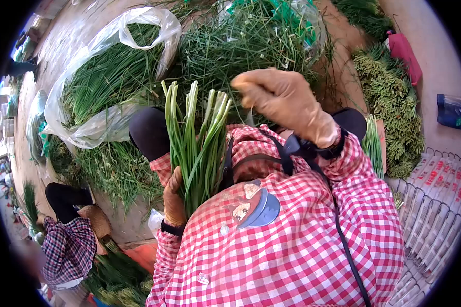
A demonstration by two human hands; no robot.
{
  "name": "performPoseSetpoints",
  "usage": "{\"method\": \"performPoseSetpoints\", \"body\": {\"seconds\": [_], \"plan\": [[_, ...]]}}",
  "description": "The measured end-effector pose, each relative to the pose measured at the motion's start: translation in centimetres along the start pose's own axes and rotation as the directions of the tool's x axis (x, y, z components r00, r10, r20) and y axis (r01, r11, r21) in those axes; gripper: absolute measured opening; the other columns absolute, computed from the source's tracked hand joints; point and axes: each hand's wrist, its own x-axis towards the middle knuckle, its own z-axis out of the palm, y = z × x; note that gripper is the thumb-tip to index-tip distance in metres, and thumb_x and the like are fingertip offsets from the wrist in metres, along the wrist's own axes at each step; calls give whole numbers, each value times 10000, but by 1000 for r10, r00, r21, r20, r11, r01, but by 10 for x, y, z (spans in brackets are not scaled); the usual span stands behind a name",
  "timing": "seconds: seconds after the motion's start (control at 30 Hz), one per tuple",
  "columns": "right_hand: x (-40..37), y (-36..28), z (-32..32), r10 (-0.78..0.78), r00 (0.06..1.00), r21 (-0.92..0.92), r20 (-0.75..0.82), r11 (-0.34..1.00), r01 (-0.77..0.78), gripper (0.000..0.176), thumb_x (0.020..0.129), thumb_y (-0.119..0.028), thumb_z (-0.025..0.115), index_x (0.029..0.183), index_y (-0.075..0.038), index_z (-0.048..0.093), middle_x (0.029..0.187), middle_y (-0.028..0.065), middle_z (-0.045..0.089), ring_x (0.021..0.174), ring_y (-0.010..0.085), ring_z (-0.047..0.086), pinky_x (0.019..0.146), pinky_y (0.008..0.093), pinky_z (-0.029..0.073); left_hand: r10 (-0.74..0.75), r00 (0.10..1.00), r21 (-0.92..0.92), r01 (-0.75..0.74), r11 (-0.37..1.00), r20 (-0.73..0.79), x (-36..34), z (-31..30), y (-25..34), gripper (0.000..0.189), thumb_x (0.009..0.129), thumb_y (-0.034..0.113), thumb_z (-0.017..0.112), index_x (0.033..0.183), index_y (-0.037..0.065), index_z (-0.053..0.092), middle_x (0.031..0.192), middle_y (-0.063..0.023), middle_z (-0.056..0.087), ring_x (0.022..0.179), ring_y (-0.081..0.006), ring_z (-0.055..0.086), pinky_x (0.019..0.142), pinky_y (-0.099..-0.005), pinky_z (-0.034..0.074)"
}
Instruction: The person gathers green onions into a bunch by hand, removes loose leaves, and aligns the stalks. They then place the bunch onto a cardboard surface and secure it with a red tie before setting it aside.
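Note:
My left hand (174, 200), in a brown glove, is wrapped round the lower part of a bunch of garlic chives (197, 148). The bunch stands roughly upright against my checked shirt, pale cut ends at the top. To the right of those ends, and apart from them, is my right hand (287, 100), also gloved. Its fingers are curled together in a pinch; whatever may be between them is too small or hidden to make out. Beyond both hands lies a big heap of loose green leaves (230, 56).
An open clear plastic bag (61, 115) of chives lies at the upper left. Bundled chives (389, 107) are stacked along the right, above a wire rack (425, 225). Another person (69, 245) in a checked shirt sits at the lower left, near more bundles (115, 273).

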Motion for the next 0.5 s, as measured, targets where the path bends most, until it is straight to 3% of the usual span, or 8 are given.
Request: {"method": "performPoseSetpoints", "body": {"seconds": [0.03, 0.1, 0.17, 0.2, 0.3, 0.37, 0.4, 0.5], "plan": [[1, -12, 12, -130, 991, 104, -42, 986, 134, 327, 862, -261, 634, 1089, -25, 639, 771, 117, 636, 687, 223, 620, 681, 361, 536, -39, 999, -25, 40, 999, 27, -6, 8, 4, 405, 940, 325, 532, 1207, 23, 559, 1102, -102, 637, 937, -189, 635, 847, -329, 515], [11, -24, 35, -333, 936, -120, 112, 931, 345, 301, 868, -269, 630, 1040, -22, 653, 724, 107, 610, 670, 224, 599, 663, 366, 524, 68, 979, 80, -85, 993, 191, -8, 1, 0, 369, 969, 246, 487, 1231, -8, 542, 1152, -74, 616, 1004, -151, 598, 904, -289, 465], [23, -31, 52, -226, 932, -349, 283, 881, 319, 294, 854, -280, 638, 1006, -29, 657, 727, 113, 607, 693, 232, 610, 680, 353, 512, 115, 950, 85, -145, 986, 289, -10, 2, 0, 353, 987, 194, 452, 1253, -27, 524, 1181, -60, 602, 1038, -130, 578, 930, -268, 440], [27, -28, 58, -344, 915, -254, 213, 884, 392, 244, 828, -251, 659, 931, -30, 671, 729, 119, 607, 702, 234, 609, 690, 352, 496, 109, 945, 55, -132, 990, 307, -12, 7, 1, 353, 991, 181, 438, 1264, -30, 514, 1185, -61, 599, 1038, -126, 576, 928, -268, 441], [21, -32, 54, -210, 936, 53, 281, 978, 204, 188, 789, -204, 684, 846, -24, 679, 721, 117, 614, 683, 229, 610, 660, 346, 494, 100, 952, 29, -113, 993, 289, -12, 4, 2, 352, 995, 164, 417, 1276, -32, 499, 1174, -64, 602, 1025, -121, 578, 910, -269, 453], [11, -47, 30, -39, 887, 322, 460, 938, -126, 187, 800, -197, 698, 811, -10, 691, 703, 71, 644, 623, 122, 607, 551, 271, 477, 113, 967, 170, -154, 973, 228, -9, -6, 1, 349, 997, 167, 410, 1269, -32, 502, 1154, -68, 610, 1009, -121, 583, 890, -270, 466], [7, -53, 18, -38, 837, 418, 546, 878, -233, 199, 818, -197, 686, 819, 3, 690, 717, 65, 653, 610, 106, 597, 543, 254, 473, 127, 973, 275, -178, 945, 193, -8, -10, 0, 348, 999, 171, 406, 1263, -32, 506, 1143, -69, 614, 1000, -121, 586, 880, -270, 473], [-5, -49, -5, -173, 759, 623, 627, 697, -356, 206, 853, -187, 663, 842, 16, 692, 751, 69, 677, 547, 67, 565, 471, 208, 440, 5, 988, 65, -15, 998, 151, -10, 5, 8, 348, 1005, 194, 402, 1245, -28, 518, 1126, -71, 620, 978, -127, 596, 865, -275, 483]]}}
